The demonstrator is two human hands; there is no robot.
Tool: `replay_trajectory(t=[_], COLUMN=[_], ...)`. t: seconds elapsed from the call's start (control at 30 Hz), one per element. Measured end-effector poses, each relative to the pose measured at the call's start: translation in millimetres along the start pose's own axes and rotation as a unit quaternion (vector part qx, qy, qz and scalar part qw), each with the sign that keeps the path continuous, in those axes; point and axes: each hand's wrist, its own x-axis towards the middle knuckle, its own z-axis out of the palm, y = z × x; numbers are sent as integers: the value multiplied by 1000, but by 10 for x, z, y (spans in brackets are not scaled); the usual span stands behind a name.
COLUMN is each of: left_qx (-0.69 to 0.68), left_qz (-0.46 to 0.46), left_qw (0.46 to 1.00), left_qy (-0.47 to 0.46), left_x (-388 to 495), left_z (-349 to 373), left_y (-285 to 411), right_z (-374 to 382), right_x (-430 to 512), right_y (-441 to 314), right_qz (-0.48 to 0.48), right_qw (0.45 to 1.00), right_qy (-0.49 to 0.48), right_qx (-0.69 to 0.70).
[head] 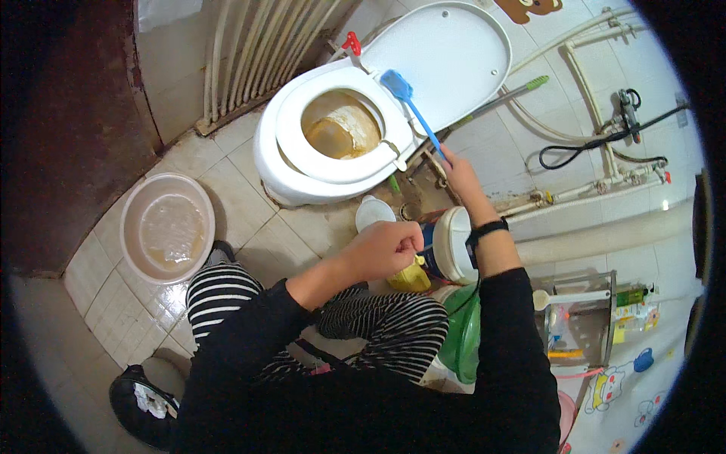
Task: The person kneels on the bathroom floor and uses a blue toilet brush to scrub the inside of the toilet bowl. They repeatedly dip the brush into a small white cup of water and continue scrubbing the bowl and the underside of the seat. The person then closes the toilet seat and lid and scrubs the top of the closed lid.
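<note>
My right hand (pixel 457 173) grips the handle end of a blue toilet brush (pixel 422 121). The brush's blue head (pixel 396 84) is over the hinge side of the white toilet seat (pixel 289 142), beside the raised lid (pixel 442 48); whether it touches either cannot be told. Brown staining covers the inside of the toilet bowl (pixel 332 136). My left hand (pixel 387 245) is curled into a fist in front of the toilet, with nothing visible in it. Just past that fist are a white round lid or dish (pixel 374 211), a yellow bottle (pixel 413 278) and a white bucket (pixel 456 244).
A pale basin (pixel 129 227) holding cloudy water stands on the floor tiles at left. A black bin (pixel 127 406) is at lower left, a green basin (pixel 468 335) by my right knee. Pipes (pixel 584 190) and a wire shelf (pixel 607 318) line the right wall; a radiator (pixel 255 57) stands behind.
</note>
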Motion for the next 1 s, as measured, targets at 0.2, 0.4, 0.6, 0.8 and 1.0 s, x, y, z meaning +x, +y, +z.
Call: replay_trajectory(t=[0.2, 0.4, 0.6, 0.8, 1.0], left_qx=[45, 93, 112, 151, 185], left_qz=[16, 29, 16, 17, -17], left_qw=[999, 995, 993, 988, 980], left_qy=[-22, -17, -11, -36, -75], left_x=[-109, -212, -133, -108, -79], left_z=[88, 25, -49, -13, 97], left_y=[39, 148, 197, 163, 24], right_z=[79, 403, 354, 241, 146], right_x=[-1381, -1516, -891, -1611, -2555], right_y=[354, -105, -98, 92, 199], right_qz=[19, 139, 38, 153, 312], right_qw=[996, 990, 997, 966, 816], right_qy=[49, 8, 55, -6, -46], right_qx=[-70, -5, 37, 206, 485])
